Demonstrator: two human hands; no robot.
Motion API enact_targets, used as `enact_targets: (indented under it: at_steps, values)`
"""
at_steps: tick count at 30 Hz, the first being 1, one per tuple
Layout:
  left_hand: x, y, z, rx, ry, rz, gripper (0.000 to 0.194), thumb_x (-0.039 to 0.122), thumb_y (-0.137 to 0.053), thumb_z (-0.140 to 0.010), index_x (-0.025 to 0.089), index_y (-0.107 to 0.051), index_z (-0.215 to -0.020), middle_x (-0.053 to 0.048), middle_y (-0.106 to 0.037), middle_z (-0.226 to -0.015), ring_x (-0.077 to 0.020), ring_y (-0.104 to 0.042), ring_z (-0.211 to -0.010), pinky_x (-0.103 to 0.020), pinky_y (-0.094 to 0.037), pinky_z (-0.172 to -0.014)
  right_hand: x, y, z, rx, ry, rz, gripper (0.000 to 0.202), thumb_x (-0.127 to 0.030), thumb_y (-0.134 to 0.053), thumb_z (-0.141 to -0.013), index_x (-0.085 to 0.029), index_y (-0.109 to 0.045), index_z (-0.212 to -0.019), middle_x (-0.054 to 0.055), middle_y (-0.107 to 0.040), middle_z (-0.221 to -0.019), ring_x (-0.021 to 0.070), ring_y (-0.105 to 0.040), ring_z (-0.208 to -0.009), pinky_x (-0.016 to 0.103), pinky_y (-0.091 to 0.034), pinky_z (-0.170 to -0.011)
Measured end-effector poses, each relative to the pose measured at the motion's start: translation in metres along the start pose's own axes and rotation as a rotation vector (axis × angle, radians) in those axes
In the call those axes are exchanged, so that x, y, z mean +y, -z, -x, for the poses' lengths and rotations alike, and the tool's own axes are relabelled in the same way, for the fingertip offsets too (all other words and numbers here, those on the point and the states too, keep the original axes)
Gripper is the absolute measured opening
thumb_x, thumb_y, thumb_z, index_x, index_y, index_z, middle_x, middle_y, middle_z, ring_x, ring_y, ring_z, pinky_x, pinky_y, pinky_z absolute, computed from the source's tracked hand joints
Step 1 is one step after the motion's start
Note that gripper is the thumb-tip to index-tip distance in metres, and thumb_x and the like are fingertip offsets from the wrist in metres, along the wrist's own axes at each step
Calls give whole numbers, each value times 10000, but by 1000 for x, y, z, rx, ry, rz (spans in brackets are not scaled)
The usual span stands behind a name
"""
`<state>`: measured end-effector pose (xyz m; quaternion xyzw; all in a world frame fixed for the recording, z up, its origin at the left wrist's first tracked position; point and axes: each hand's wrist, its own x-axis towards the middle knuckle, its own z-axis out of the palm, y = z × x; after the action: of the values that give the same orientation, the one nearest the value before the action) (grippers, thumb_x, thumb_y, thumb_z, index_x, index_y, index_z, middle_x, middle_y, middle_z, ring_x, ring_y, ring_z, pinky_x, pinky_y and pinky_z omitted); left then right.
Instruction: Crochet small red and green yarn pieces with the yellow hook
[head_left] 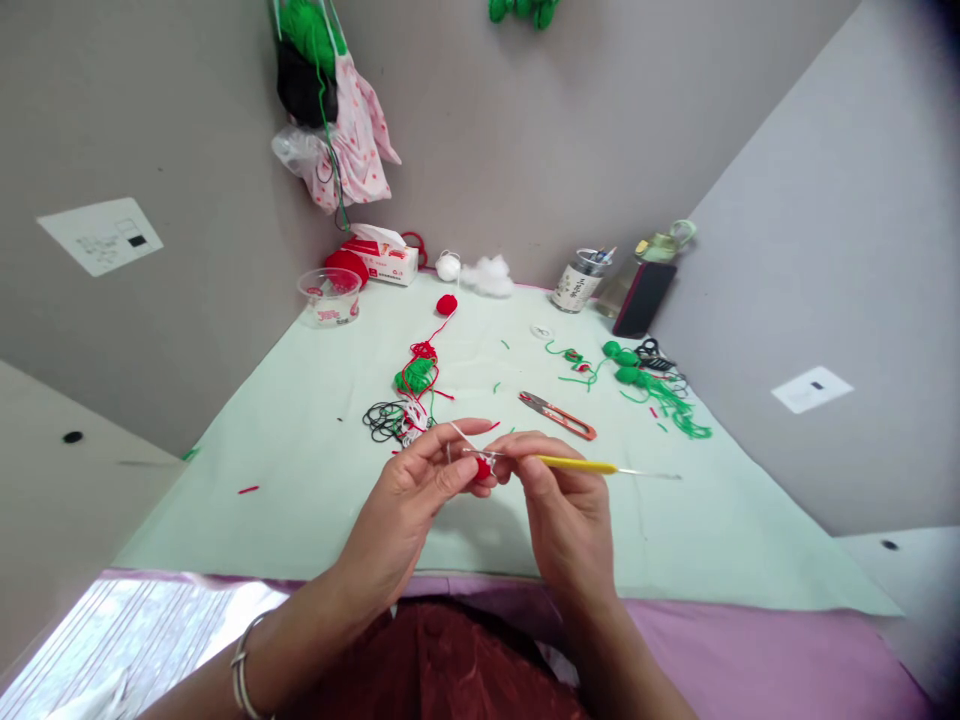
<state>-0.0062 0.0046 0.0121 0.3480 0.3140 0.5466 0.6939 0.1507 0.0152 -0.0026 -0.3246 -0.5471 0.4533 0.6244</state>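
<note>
Between the thumb and fingers of my left hand point(420, 480) is a small red and white crochet piece point(482, 467). A strand of white yarn point(461, 435) runs over my left fingers to it. My right hand point(566, 490) grips a crochet hook point(577, 464) with a yellow handle, its metal tip lying at the top of the piece. Both hands are above the near middle of the table. Just beyond them lie orange-handled thread snips point(557, 415), a tangle of black cord point(384, 421) and a green yarn bundle point(414, 375).
Farther back stand a clear plastic tub point(330, 298), a tissue box point(386, 262), a pen tin point(577, 283) and a phone point(645, 300) leaning on a bottle. White stuffing point(487, 276) lies by the wall. Green crocheted pieces point(630, 372) and black scissors point(654, 354) are at right.
</note>
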Motion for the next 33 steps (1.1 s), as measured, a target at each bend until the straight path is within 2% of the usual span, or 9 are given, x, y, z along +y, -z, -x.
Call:
enact_targets:
  at_steps: [4,9,12,17,21,23,25,29,33]
  values:
    - [2,0,0,-1,3,-22,184,296,-805,-949,310,-860,-1123,15,-703,-872,-118,-656,-826,-257,-510,-878,-3,-1,-2,18,-59,-165,163,-352,-702,-1028,-261,-816,-956,13,-773,-890,136,-687,-748,275,-576,-732]
    - [6,1,2,25,7,-49,186,316,-822,-929,310,-864,-1110,28,-666,-841,-109,-619,-788,-251,-486,-843,-9,1,1,-24,31,-90,227,-318,-572,-1100,-253,-765,-1000,22,-793,-950,142,-724,-768,299,-597,-758]
    - [5,2,3,35,-20,-95,184,336,-816,-940,315,-860,-1117,36,-654,-825,-111,-612,-804,-251,-475,-877,-12,5,5,-44,152,115,230,-238,-517,-1116,-266,-741,-1069,19,-785,-992,151,-741,-822,319,-605,-801]
    - [1,1,1,50,-58,-136,262,306,-881,-885,307,-851,-1146,33,-675,-845,-124,-634,-840,-255,-495,-874,-11,10,12,-156,488,591,284,-104,-537,-1061,-268,-706,-1220,60,-782,-1042,192,-751,-965,332,-620,-833]
    - [2,-1,0,13,47,-20,402,302,-920,-844,283,-831,-1235,24,-678,-832,-96,-604,-737,-220,-501,-745,-3,8,15,-115,675,876,379,-103,-619,-1015,-319,-728,-1307,85,-769,-1100,223,-751,-975,350,-633,-779]
    - [4,-1,-1,-24,165,82,427,310,-920,-840,255,-831,-1254,22,-652,-795,-73,-550,-660,-198,-480,-659,-2,7,15,-62,646,830,360,-112,-616,-1017,-331,-756,-1267,76,-765,-1066,228,-744,-949,363,-626,-759]
    - [6,-1,-2,-23,238,170,415,280,-928,-825,227,-845,-1228,20,-633,-782,-57,-519,-630,-182,-472,-625,-4,6,14,9,526,640,301,-131,-580,-1042,-306,-772,-1193,64,-763,-992,219,-723,-878,370,-608,-740]
    - [9,-1,-1,12,145,165,376,227,-919,-819,245,-861,-1190,20,-624,-793,-59,-520,-644,-172,-483,-626,-9,2,7,52,276,263,237,-207,-566,-1076,-277,-789,-1035,37,-758,-910,187,-672,-780,343,-565,-699]
    - [5,-4,0,29,61,29,311,263,-903,-841,261,-870,-1150,9,-658,-860,-70,-515,-644,-191,-502,-613,-10,-3,3,-4,229,275,221,-194,-608,-1059,-293,-806,-1051,31,-801,-970,195,-720,-870,341,-583,-755]
